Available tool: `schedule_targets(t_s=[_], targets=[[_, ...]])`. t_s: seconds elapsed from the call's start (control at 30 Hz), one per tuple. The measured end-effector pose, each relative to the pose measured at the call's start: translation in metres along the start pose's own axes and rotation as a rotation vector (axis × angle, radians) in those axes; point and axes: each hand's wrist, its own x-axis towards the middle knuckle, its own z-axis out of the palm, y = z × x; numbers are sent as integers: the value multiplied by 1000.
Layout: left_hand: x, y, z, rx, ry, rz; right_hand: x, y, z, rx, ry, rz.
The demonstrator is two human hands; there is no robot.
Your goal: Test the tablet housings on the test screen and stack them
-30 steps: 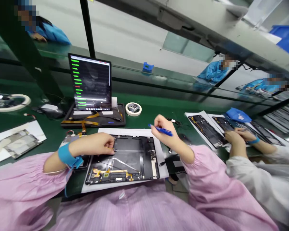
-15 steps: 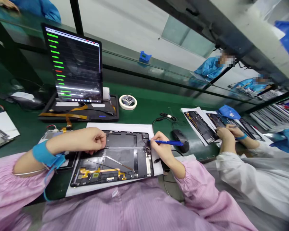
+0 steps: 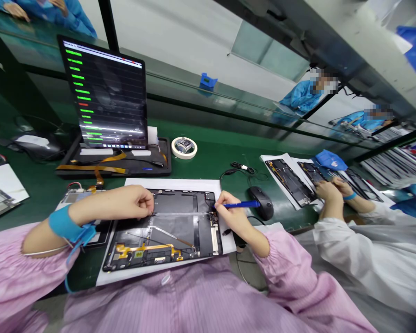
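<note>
A black tablet housing [image 3: 173,203] lies open-side up in front of me, with an orange flex cable [image 3: 152,248] and a thin grey strip [image 3: 180,214] running across its inside. My left hand [image 3: 143,202], a blue wrist strap [image 3: 60,224] on its wrist, is closed in a pinch over the upper left of the housing, near one end of the strip. What its fingertips hold is hidden. Closed around a blue pen-like tool [image 3: 242,204], my right hand [image 3: 230,212] is at the housing's right edge, beside a small circuit board [image 3: 213,217]. The tool's tip is too small to make out.
A lit screen [image 3: 107,92] stands on a black stand behind my left arm. Nearby are a roll of tape [image 3: 184,148], a mouse [image 3: 260,203] and a coiled cable [image 3: 242,169]. At right, a co-worker's hands [image 3: 329,189] work over more housings [image 3: 291,180].
The blue tool in my right hand has tilted slightly, and its far end has shifted a little. My left hand stays nearly in place. The co-worker's hands have moved slightly.
</note>
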Motion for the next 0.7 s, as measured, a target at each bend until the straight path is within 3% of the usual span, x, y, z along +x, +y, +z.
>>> schedule_targets(t_s=[0.1,0.23,0.3,0.4,0.5,0.6,0.7], targets=[[0,-1,-1,16,4,32,19,-15,-8,-153,-12,-51],[-1,-3,-3,11,23,74,70,-35,-7,-760,-84,-18],[-1,-3,-3,-8,36,105,97,-40,0,-929,-144,17],[-1,-4,-3,-15,45,139,132,-43,13,-954,-164,5],[-1,-5,-2,5,62,159,158,-50,26,-932,-143,-112],[0,-5,-2,13,102,147,178,-58,41,-899,-155,-238],[-1,-6,-8,-5,196,152,187,-62,51,-885,-166,-269]])
